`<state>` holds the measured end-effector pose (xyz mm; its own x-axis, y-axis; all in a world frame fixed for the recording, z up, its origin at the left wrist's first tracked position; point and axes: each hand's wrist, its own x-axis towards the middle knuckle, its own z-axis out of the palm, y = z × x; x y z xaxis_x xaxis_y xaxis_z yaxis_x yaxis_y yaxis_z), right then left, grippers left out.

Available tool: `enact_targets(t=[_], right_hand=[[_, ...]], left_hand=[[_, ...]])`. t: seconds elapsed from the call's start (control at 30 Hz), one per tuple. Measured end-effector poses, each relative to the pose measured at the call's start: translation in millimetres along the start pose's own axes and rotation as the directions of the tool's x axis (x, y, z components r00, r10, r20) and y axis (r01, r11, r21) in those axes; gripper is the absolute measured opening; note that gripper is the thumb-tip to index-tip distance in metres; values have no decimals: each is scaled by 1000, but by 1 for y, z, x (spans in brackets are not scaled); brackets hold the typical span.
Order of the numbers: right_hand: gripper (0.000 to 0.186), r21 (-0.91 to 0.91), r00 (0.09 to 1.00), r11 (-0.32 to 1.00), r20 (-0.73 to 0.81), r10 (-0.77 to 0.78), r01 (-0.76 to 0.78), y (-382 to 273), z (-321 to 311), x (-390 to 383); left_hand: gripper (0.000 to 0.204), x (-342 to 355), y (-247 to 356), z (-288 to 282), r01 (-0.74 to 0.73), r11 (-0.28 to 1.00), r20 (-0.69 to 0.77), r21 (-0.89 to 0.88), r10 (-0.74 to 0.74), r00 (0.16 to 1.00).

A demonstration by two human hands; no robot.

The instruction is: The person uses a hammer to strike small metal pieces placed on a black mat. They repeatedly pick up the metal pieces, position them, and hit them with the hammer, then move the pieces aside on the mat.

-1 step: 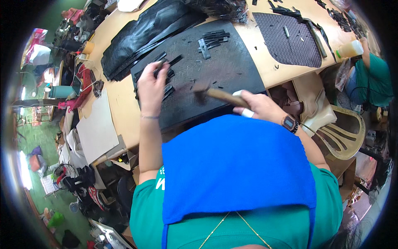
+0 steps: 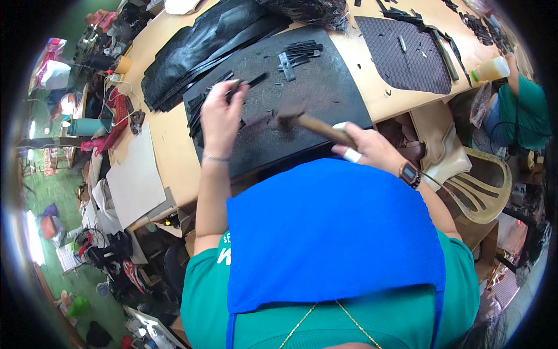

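A hammer (image 2: pixel 314 124) is held by its wooden handle in the right hand (image 2: pixel 369 150), grip wrapped tight around it, with the blurred head sitting low over the black mat (image 2: pixel 325 87). A thin black strip (image 2: pixel 247 83) is pinched in the left hand (image 2: pixel 221 116), fingers closed on it, just above the mat's left part. More cut strips (image 2: pixel 302 51) are piled near the mat's far edge. The mat is laid on the wooden surface (image 2: pixel 168 145), beside a stack of black sheets (image 2: pixel 192 46).

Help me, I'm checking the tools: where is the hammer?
Head view, centre: the hammer is in the right hand, its head over the black mat, right of the left hand.
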<state>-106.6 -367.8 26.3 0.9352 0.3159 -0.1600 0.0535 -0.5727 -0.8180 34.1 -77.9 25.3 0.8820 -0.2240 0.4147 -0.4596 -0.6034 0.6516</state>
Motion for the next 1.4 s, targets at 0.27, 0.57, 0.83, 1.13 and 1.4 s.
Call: enact_targets(t=[0.27, 0.57, 0.83, 1.13, 1.4], right_hand=[[34, -30, 880, 987, -457, 127, -158, 33, -17, -40], [36, 28, 898, 966, -361, 250, -257, 43, -8, -40], [36, 1, 907, 986, -392, 153, -166, 53, -3, -37], [38, -9, 903, 983, -398, 163, -181, 57, -1, -38], [42, 454, 886, 890, -398, 240, -37, 45, 7, -19]], left_hand=[[18, -1, 25, 84, -263, 953, 276, 148, 216, 937], [18, 22, 11, 72, 302, 742, 287, -599, -153, 946], [20, 22, 11, 106, 177, 720, 158, -671, -94, 983], [20, 19, 15, 113, 183, 774, 152, -606, -113, 982], [17, 13, 33, 101, 355, 347, 298, -868, -207, 932]])
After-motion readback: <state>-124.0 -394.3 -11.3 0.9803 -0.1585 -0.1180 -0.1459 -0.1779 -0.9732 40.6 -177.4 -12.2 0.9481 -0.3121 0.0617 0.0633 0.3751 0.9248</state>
